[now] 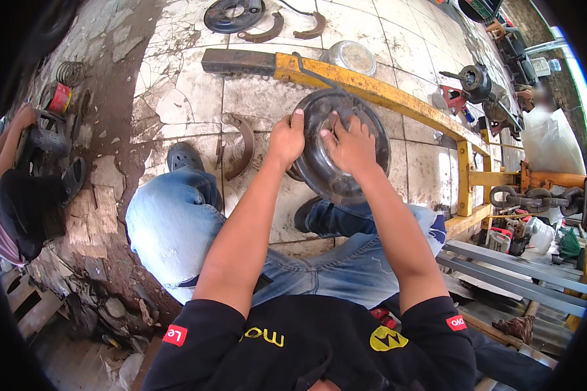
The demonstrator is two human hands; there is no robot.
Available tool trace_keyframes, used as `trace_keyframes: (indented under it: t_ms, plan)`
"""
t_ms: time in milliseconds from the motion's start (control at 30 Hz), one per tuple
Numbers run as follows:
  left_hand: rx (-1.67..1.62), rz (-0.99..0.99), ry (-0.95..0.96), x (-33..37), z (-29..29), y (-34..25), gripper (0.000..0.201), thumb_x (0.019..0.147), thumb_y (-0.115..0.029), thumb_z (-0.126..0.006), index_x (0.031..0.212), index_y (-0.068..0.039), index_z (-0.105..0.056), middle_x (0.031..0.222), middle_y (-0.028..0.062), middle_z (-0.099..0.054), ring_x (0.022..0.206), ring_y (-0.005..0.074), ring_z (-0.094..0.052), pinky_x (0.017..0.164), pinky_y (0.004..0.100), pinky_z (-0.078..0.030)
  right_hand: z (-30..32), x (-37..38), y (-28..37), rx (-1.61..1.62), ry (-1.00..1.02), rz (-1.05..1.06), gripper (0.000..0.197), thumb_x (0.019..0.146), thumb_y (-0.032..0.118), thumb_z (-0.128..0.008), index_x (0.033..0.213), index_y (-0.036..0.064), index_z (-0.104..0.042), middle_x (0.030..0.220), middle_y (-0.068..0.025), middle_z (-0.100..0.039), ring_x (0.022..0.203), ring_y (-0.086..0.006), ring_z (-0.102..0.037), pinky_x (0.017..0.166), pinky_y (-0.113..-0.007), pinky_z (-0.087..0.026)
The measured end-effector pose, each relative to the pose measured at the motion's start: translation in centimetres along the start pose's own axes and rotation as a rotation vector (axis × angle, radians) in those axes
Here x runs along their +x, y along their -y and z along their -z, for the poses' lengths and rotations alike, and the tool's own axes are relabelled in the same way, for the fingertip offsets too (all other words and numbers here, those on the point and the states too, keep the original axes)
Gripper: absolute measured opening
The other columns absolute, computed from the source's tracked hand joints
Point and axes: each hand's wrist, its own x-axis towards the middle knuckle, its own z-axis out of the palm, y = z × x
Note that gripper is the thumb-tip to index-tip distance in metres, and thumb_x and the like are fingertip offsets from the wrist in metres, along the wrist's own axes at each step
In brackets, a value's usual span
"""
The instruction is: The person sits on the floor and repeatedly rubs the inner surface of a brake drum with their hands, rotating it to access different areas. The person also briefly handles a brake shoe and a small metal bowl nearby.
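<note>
A black round brake backing plate (pixel 336 173) is held tilted in front of my knees. My left hand (pixel 287 138) grips its left rim, with the thumb up along the edge. On the plate's face lies my right hand (pixel 353 144), fingers bent and touching the metal near the middle. Whether a small part sits under those fingers is hidden. A curved brake shoe (pixel 244 148) rests on the tiles left of my left hand. Two more brake shoes (pixel 265 29) and a second black backing plate (pixel 231 14) lie farther off.
A yellow steel beam (pixel 372 91) crosses behind the plate toward a yellow frame (pixel 464 179) at right. A round metal pan (pixel 351 57) stands beyond it. Another person (pixel 29 189) sits at far left near a coil spring (pixel 70 73). Metal bars (pixel 515 267) lie at right.
</note>
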Motion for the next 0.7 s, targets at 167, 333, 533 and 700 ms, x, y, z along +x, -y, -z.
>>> trace_keyframes:
  t_ms: [167,333,533,700]
  plan:
    - [-0.015,0.074,0.067,-0.5,0.5,-1.2,0.063,0.100,-0.048,-0.042,0.130,0.006,-0.054,0.121,0.0255,-0.061,0.113,0.0331,-0.059,0.095,0.0374,-0.044,1.5,-0.2,0.3,0.012,0.072,-0.021,0.058,0.097,0.056,-0.037,0.143,0.0216,-0.047,0.137,-0.0177,-0.044,0.123,-0.0374,-0.046,0.099,-0.052,-0.037]
    - [0.010,-0.041,-0.050,-0.2,-0.3,-0.1,0.059,0.100,-0.046,-0.043,0.122,0.007,-0.058,0.114,0.0278,-0.063,0.109,0.0363,-0.060,0.094,0.0387,-0.044,0.0,-0.3,0.3,0.024,0.005,-0.032,0.057,0.096,0.053,-0.042,0.141,0.0175,-0.049,0.140,-0.0130,-0.044,0.124,-0.0347,-0.044,0.101,-0.051,-0.035]
    - [-0.007,-0.017,-0.057,-0.4,-0.4,-0.4,0.058,0.100,-0.044,-0.043,0.119,0.009,-0.059,0.112,0.0289,-0.064,0.107,0.0381,-0.062,0.093,0.0402,-0.045,-0.5,-0.9,-1.4,0.072,-0.053,0.089,0.061,0.098,0.051,-0.039,0.143,0.0111,-0.044,0.144,-0.0115,-0.045,0.127,-0.0313,-0.042,0.103,-0.049,-0.034]
    - [0.004,-0.071,-0.048,-0.5,-0.5,-0.1,0.059,0.100,-0.044,-0.044,0.120,0.010,-0.059,0.112,0.0268,-0.065,0.106,0.0340,-0.062,0.093,0.0379,-0.045,-1.2,-0.1,-1.1,0.043,-0.075,0.062,0.064,0.098,0.053,-0.035,0.143,0.0075,-0.044,0.151,-0.0091,-0.039,0.130,-0.0277,-0.040,0.102,-0.047,-0.034]
